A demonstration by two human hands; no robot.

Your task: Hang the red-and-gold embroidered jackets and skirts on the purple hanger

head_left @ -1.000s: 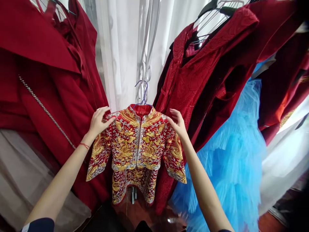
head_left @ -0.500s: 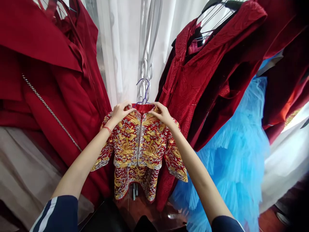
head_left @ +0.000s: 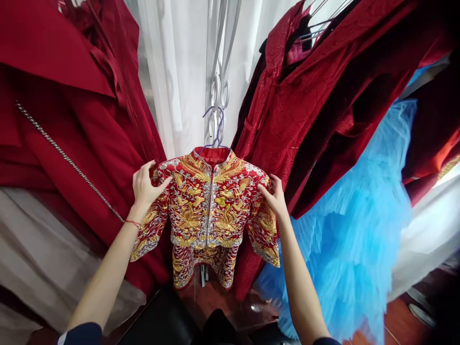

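Note:
A small red jacket (head_left: pixel 208 211) with dense gold and silver embroidery hangs in front of me on a purple hanger (head_left: pixel 214 128). A matching embroidered skirt (head_left: pixel 201 268) hangs below it. My left hand (head_left: pixel 145 184) grips the jacket's left shoulder, thumb across the front. My right hand (head_left: pixel 273 194) pinches the jacket's right shoulder at the sleeve seam. Both arms reach up from the bottom of the view.
Dark red gowns (head_left: pixel 72 120) hang at the left, one with a silver chain (head_left: pixel 64 155). A red brocade dress (head_left: pixel 305 105) hangs at the right over a bright blue tulle skirt (head_left: pixel 352 230). White curtain (head_left: pixel 179 67) and a metal stand (head_left: pixel 217 72) lie behind.
My hands have moved from the jacket's collar out to its two shoulders. The view has shifted slightly downward.

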